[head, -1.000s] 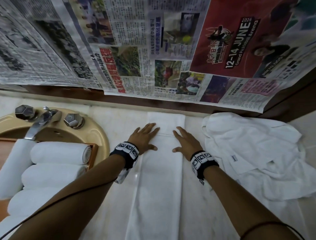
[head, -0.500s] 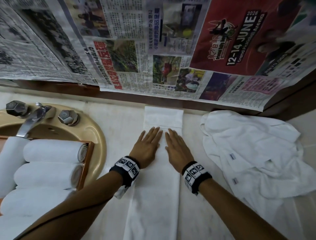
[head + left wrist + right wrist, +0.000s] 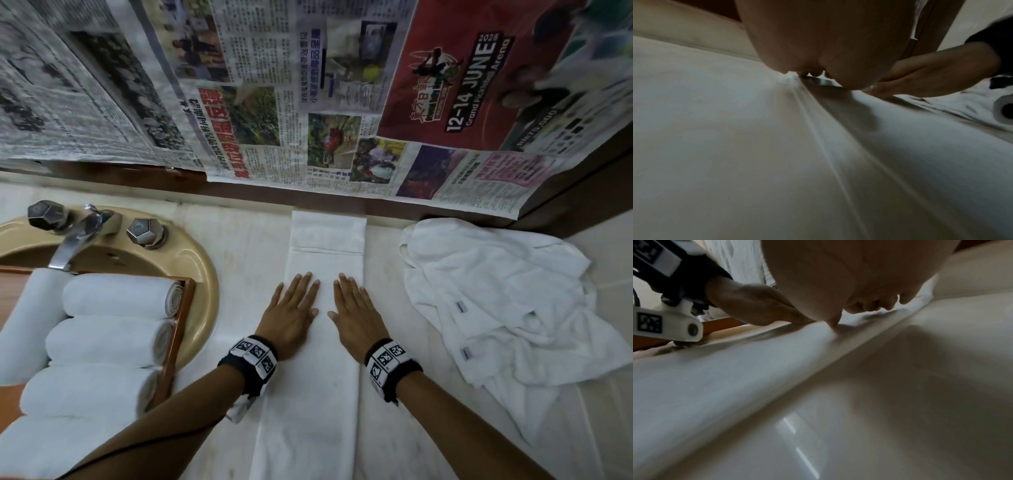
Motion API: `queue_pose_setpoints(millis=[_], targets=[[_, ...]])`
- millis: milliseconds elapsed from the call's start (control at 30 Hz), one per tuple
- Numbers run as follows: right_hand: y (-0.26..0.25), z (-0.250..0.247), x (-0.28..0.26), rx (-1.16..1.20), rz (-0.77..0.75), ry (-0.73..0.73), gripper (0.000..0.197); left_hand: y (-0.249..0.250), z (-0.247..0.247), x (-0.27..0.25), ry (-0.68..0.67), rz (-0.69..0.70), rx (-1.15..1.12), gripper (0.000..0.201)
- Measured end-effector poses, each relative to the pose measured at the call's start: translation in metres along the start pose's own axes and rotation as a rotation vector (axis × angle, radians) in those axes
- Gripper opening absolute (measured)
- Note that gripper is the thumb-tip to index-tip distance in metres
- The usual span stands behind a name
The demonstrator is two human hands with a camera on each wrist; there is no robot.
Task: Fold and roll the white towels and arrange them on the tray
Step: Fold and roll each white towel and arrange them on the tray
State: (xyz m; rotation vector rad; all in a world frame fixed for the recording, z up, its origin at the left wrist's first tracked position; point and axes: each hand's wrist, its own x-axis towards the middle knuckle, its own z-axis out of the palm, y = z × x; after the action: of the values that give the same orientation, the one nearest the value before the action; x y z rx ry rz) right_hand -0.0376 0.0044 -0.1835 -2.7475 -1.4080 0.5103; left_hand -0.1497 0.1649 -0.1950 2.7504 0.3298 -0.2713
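Observation:
A white towel (image 3: 322,394) folded into a long narrow strip lies lengthwise on the pale counter, from the back wall toward me. My left hand (image 3: 294,308) and right hand (image 3: 352,308) lie flat on it side by side, palms down, fingers straight. Both wrist views show a palm pressed on the towel (image 3: 900,146) (image 3: 725,378). At the left, several rolled white towels (image 3: 116,298) lie stacked in a wooden tray (image 3: 180,329) set over the sink.
A beige sink basin (image 3: 202,274) with a chrome tap (image 3: 78,236) and two knobs sits at the left. A heap of loose white towels (image 3: 507,301) lies at the right. Newspaper (image 3: 308,85) hangs over the back wall. A paper roll (image 3: 1003,112) stands far right.
Both hands slid back along the strip toward me and came closer together, staying flat on the towel. The view shifted slightly.

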Motion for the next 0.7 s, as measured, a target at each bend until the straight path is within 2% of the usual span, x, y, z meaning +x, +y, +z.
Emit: queue_pose_setpoints(millis=[100, 167, 267, 433, 600, 700], targets=[[0.006, 0.006, -0.009, -0.009, 0.017, -0.018, 0.071, -0.011, 0.004, -0.007, -0.006, 0.039, 0.076, 0.058], [0.004, 0.003, -0.006, -0.01, 0.066, -0.006, 0.073, -0.018, 0.0, -0.008, 0.003, 0.0, 0.097, 0.059], [-0.017, 0.004, -0.009, 0.013, 0.109, 0.0, 0.065, -0.007, -0.001, -0.016, 0.008, -0.077, 0.039, 0.059], [-0.029, 0.022, -0.047, -0.004, -0.009, -0.027, 0.064, 0.003, 0.018, -0.051, 0.007, 0.057, 0.077, 0.057], [-0.024, 0.015, -0.051, 0.023, 0.102, 0.001, 0.07, -0.004, 0.009, -0.059, 0.018, -0.027, 0.073, 0.058], [-0.036, 0.018, -0.066, 0.022, -0.038, -0.048, 0.075, 0.008, 0.015, -0.07, -0.017, 0.067, 0.071, 0.058]])
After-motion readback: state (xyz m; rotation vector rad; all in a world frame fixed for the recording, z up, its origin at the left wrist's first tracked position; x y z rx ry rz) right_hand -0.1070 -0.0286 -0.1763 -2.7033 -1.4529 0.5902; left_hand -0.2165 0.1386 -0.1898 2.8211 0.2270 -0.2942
